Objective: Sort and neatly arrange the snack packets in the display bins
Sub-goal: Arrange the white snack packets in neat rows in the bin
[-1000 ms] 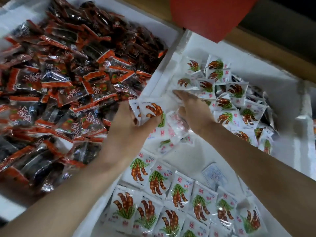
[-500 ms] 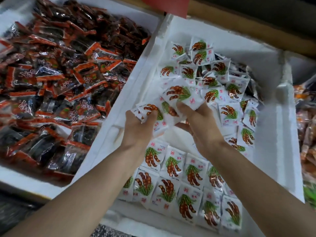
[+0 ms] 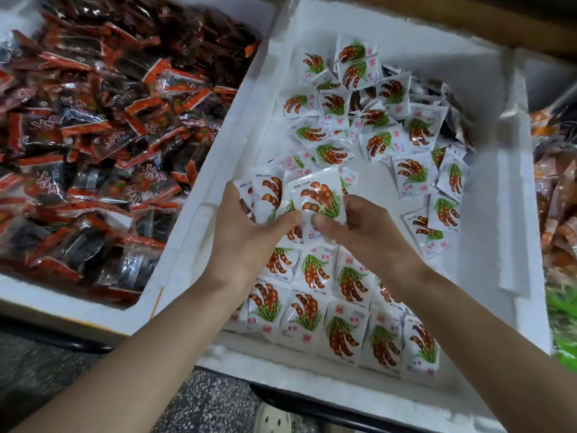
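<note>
Speckled floor (image 3: 203, 401) lies under white foam bins: the left bin (image 3: 93, 310) brims with red-and-black packets (image 3: 93, 135); the middle bin (image 3: 512, 214) holds white packets (image 3: 342, 334), rowed near, loose far. Over its centre, fingers (image 3: 282, 220) of the left hand (image 3: 246, 242) and right hand (image 3: 371, 235) clasp a fanned stack (image 3: 317, 198) of white packets.

White foam bin (image 3: 512, 214) at centre, fanned white packets (image 3: 315, 198) mid-frame, overlapping rowed packets (image 3: 340, 326) lower centre, loose packets (image 3: 382, 143) upper centre, red-black packets (image 3: 93, 135) heaped upper left.

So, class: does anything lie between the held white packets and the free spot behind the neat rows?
Nothing visible. Left hand and right hand hold the packet fan just above the neat rows; loose packets lie farther back.
</note>
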`<state>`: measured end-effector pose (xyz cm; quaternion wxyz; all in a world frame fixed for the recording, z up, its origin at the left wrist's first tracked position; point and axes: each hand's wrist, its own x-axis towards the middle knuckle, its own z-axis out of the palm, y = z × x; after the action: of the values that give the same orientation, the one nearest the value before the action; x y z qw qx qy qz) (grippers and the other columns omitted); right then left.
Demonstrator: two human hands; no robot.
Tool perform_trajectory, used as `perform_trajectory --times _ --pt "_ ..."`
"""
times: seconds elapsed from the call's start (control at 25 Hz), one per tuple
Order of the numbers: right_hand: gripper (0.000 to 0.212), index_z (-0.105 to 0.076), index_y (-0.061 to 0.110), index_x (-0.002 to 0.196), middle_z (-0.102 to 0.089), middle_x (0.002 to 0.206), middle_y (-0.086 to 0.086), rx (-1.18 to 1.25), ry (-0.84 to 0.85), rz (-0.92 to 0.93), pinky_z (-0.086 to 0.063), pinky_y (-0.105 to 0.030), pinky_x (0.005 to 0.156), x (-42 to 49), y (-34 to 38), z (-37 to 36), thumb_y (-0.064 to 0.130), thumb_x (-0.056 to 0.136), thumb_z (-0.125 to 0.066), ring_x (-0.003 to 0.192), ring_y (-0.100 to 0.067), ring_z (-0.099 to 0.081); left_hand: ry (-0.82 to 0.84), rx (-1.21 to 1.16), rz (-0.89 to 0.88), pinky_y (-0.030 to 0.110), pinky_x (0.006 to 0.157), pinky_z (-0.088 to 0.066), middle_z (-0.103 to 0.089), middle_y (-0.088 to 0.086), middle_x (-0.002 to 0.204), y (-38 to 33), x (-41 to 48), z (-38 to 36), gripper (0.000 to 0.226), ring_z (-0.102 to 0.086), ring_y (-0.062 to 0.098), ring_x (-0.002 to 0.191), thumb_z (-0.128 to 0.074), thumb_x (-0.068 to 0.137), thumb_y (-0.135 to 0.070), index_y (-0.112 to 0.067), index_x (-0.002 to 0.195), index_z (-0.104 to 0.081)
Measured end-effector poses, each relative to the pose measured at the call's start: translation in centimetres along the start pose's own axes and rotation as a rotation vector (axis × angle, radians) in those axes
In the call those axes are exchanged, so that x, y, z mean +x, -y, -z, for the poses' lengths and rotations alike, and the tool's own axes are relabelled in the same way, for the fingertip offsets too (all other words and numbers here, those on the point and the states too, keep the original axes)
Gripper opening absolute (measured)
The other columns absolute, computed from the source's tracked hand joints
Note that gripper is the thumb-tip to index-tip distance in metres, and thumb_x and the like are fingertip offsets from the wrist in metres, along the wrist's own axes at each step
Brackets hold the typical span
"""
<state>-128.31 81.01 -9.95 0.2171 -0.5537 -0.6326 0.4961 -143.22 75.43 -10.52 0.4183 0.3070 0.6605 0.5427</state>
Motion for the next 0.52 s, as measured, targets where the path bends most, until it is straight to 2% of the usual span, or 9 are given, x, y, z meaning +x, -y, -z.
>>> perform_trajectory --times 0.08,0.12,0.2,0.24,0.28,0.36,0.44,0.52 --pt "0.052 -0.047 -0.009 0.079 -0.036 0.07 -0.015 0.012 -0.06 -0.035 -0.03 -0.019 0.056 -0.6 -0.6 0.3 0.04 0.082 -0.065 0.065 -0.02 -0.034 -0.011 0.057 -0.062 0.016 0.077 -0.055 -0.067 -0.011 0.1 -0.4 -0.6 0.8 0.051 -0.065 -0.005 0.087 -0.081 0.073 -0.015 -0.024 0.113 -0.05" --pt "0.053 -0.046 -0.01 0.079 -0.038 0.068 -0.013 -0.003 -0.079 -0.067 -0.028 -0.02 0.055 -0.9 -1.0 0.3 0.04 0.082 -0.065 0.065 -0.018 -0.034 -0.016 0.071 -0.085 0.019 0.083 -0.054 -0.066 -0.012 0.103 -0.6 -0.9 1.4 0.055 -0.064 -0.005 0.092 -0.08 0.073 -0.015 -0.024 0.118 -0.05" --pt "0.052 -0.053 -0.009 0.087 -0.058 0.066 -0.006 -0.085 -0.03 -0.155 -0.036 -0.023 0.058 -1.6 -2.2 -0.1 0.042 0.082 -0.066 0.064 -0.018 -0.045 -0.03 0.08 -0.109 0.028 0.092 -0.053 -0.065 -0.01 0.11 -0.5 -1.5 2.4 0.064 -0.063 0.0 0.101 -0.08 0.073 -0.014 -0.021 0.127 -0.047" --pt "0.047 -0.056 -0.003 0.088 -0.065 0.072 -0.001 -0.153 0.019 -0.183 -0.042 -0.023 0.058 -2.0 -2.9 -0.7 0.042 0.081 -0.067 0.065 -0.018 -0.052 -0.034 0.087 -0.116 0.033 0.095 -0.052 -0.065 -0.009 0.112 -0.5 -1.7 2.9 0.066 -0.063 0.003 0.104 -0.08 0.072 -0.014 -0.02 0.129 -0.047" --pt "0.041 -0.058 0.003 0.089 -0.067 0.079 0.0 -0.231 0.07 -0.197 -0.048 -0.022 0.06 -2.5 -3.3 -1.6 0.042 0.081 -0.068 0.066 -0.017 -0.058 -0.035 0.091 -0.124 0.035 0.096 -0.052 -0.065 -0.008 0.112 -0.5 -1.9 3.3 0.066 -0.063 0.004 0.105 -0.08 0.072 -0.013 -0.02 0.129 -0.047" --pt "0.032 -0.059 0.01 0.094 -0.068 0.09 -0.003 -0.284 0.151 -0.192 -0.057 -0.031 0.072 -3.2 -4.2 -3.6 0.037 0.081 -0.07 0.076 -0.016 -0.065 -0.04 0.096 -0.138 0.034 0.093 -0.053 -0.066 -0.009 0.107 -0.5 -1.9 3.8 0.06 -0.064 0.003 0.101 -0.08 0.073 -0.01 -0.019 0.123 -0.049" --pt "0.03 -0.055 0.011 0.098 -0.068 0.092 -0.006 -0.209 0.196 -0.207 -0.059 -0.035 0.067 -3.7 -4.4 -5.3 0.03 0.081 -0.071 0.072 -0.015 -0.069 -0.04 0.097 -0.151 0.029 0.088 -0.054 -0.066 -0.01 0.103 -0.6 -1.9 4.1 0.055 -0.065 0.0 0.096 -0.079 0.073 -0.008 -0.021 0.118 -0.05" --pt "0.035 -0.047 0.014 0.1 -0.066 0.09 -0.003 -0.144 0.209 -0.232 -0.058 -0.029 0.056 -3.8 -4.5 -6.3 0.026 0.08 -0.073 0.062 -0.012 -0.069 -0.027 0.099 -0.167 0.025 0.088 -0.054 -0.066 -0.009 0.105 -0.5 -2.0 4.2 0.057 -0.064 0.0 0.097 -0.079 0.073 -0.007 -0.019 0.12 -0.05"
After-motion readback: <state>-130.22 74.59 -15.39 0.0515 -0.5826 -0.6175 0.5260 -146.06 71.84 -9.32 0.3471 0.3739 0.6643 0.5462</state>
